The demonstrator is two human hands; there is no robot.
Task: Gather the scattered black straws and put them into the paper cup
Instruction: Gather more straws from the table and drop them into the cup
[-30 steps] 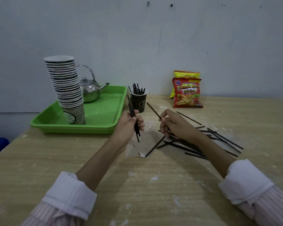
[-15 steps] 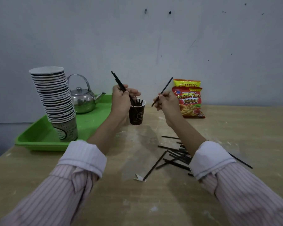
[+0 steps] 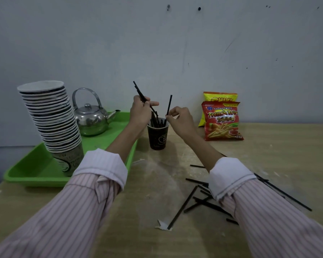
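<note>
While the left hand (image 3: 140,112) grips a slanted bundle (image 3: 141,92) dipping into the paper cup (image 3: 158,135), the right hand (image 3: 177,118) pinches one upright straw (image 3: 169,105) just above its rim.

Open desk (image 3: 153,185) mid-frame, straight up to the paper cup (image 3: 158,138). Left side blocked by green tray (image 3: 35,180), paper cup stack (image 3: 50,118), kettle (image 3: 90,118). Snack bags (image 3: 223,121) right of cup, near the wall; loose black straws (image 3: 187,201) littering lower right.
</note>
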